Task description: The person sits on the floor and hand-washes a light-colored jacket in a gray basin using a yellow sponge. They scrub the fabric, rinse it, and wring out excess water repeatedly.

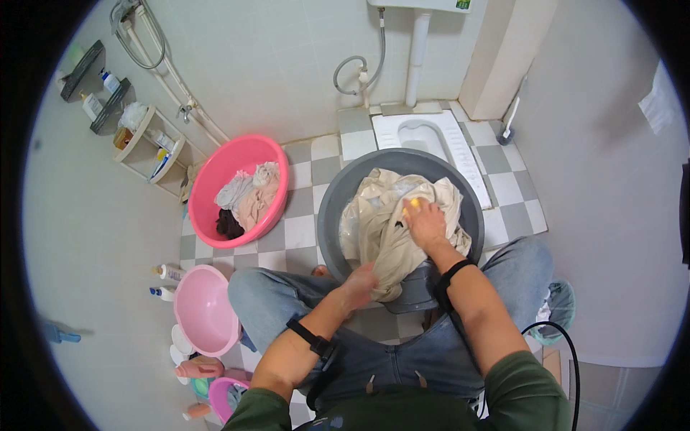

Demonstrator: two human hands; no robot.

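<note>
A large grey plastic tub stands on the floor between my knees, with wet beige cloth and some suds in it. My right hand is shut on a yellow bar, apparently soap, which it presses on the cloth. At the tub's near rim, my left hand is slightly blurred and holds the lower left edge of the cloth. Part of a grey washboard shows under the cloth at the near side. Its upper part is hidden.
A bright pink basin with clothes stands to the left, and a pale pink basin nearer me. Behind the tub lies a white squat toilet. A waste bin stands by my right knee; bottles line the left wall.
</note>
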